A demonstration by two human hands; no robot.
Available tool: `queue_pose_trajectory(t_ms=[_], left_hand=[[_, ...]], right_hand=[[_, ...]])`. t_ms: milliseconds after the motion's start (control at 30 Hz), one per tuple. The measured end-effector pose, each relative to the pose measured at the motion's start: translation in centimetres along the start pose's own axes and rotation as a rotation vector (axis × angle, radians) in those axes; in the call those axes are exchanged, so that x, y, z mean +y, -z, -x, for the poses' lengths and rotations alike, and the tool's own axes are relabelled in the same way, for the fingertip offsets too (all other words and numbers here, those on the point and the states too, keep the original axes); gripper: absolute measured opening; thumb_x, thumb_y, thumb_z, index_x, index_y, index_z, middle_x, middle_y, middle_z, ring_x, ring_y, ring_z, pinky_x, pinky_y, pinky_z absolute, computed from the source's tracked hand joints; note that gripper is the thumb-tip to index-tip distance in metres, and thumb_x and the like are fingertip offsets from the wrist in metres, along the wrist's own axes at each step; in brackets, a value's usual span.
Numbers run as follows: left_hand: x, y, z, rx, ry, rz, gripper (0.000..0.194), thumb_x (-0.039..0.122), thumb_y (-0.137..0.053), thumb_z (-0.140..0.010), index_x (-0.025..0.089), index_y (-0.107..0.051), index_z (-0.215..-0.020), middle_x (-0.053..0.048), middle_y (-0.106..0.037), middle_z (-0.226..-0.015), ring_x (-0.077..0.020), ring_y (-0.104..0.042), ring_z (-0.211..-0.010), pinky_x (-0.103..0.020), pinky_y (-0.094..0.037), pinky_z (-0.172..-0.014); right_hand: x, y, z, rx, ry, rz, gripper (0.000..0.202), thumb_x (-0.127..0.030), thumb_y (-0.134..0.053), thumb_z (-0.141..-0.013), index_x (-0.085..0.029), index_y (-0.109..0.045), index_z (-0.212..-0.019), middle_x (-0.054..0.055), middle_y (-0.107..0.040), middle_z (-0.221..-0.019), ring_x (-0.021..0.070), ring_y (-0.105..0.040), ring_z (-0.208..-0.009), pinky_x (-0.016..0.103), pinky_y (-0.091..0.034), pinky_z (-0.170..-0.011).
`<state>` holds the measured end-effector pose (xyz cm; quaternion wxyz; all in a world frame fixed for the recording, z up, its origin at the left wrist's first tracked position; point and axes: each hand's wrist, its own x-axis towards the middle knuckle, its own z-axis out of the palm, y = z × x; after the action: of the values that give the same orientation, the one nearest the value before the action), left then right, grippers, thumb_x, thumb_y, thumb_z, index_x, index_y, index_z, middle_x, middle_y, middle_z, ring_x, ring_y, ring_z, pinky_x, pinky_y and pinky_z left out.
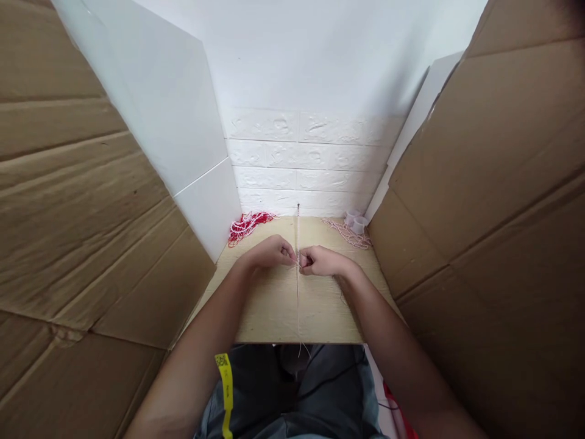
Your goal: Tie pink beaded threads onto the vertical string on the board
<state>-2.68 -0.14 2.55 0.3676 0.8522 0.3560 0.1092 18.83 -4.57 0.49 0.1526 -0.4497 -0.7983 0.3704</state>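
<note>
A thin pale cord (298, 235) runs from a small dark nail (298, 205) at the back of the wooden board (269, 317) toward its front edge, where loose ends hang over. My left hand (276, 251) comes in from the left, thumb and fingertips pinched on a thin thread beside the cord. Opposite it, my right hand (320, 261) is closed too, its fingertips pinching thread at the cord's right side. Both hands' fingertips nearly meet at the cord. The exact crossing of the threads between them is too small to make out.
Red and white threads (249, 227) lie in a heap at the board's back left. Pink threads (351, 235) and small clear plastic rolls (356, 221) are at the back right. Tall cardboard panels (82, 213) flank both sides; a white brick-patterned wall (297, 155) stands behind.
</note>
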Motion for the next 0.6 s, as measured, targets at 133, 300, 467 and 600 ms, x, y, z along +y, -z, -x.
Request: queue_pose_trajectory(t_ms=[133,300,467,600], left_hand=[[-0.8,0.9,0.2,0.156,0.140,-0.046,0.022,0.031,-0.067,-0.068,0.016,-0.079,-0.080,-0.003,-0.071,-0.071,-0.0153,-0.057,-0.064,-0.025,-0.038,-0.058],[-2.5,1.7,0.2,0.441,0.477,-0.286,0.013,0.021,-0.066,-0.063,0.019,-0.075,-0.072,-0.008,-0.073,-0.079,-0.0212,-0.062,-0.073,-0.028,-0.037,-0.060],[-2.1,1.9,0.6,0.525,0.418,-0.260,0.033,0.020,-0.069,-0.063,0.021,-0.074,-0.096,-0.004,-0.070,-0.082,-0.0186,-0.060,-0.073,-0.026,-0.036,-0.061],[-0.5,1.1,0.5,0.154,0.072,-0.012,0.030,0.033,-0.071,-0.069,0.017,-0.075,-0.094,0.002,-0.060,-0.065,-0.0131,-0.051,-0.059,-0.024,-0.034,-0.055]], right_hand=[[0.0,0.1,0.0,-0.011,0.013,-0.005,0.008,-0.015,-0.061,-0.070,-0.017,-0.055,-0.075,-0.004,-0.055,-0.069,0.0101,-0.046,-0.063,0.022,-0.033,-0.059],[0.2,0.1,0.0,-0.010,0.005,-0.014,0.009,-0.015,-0.062,-0.070,-0.017,-0.055,-0.074,-0.005,-0.055,-0.069,0.0100,-0.046,-0.063,0.022,-0.033,-0.059],[-0.2,0.1,0.2,-0.003,-0.012,0.003,0.008,-0.015,-0.062,-0.070,-0.017,-0.056,-0.074,-0.004,-0.055,-0.069,0.0101,-0.046,-0.062,0.022,-0.033,-0.057],[-0.4,0.2,0.2,-0.004,-0.020,0.001,0.008,-0.015,-0.062,-0.070,-0.017,-0.056,-0.075,-0.004,-0.054,-0.069,0.0103,-0.046,-0.062,0.022,-0.032,-0.057]])
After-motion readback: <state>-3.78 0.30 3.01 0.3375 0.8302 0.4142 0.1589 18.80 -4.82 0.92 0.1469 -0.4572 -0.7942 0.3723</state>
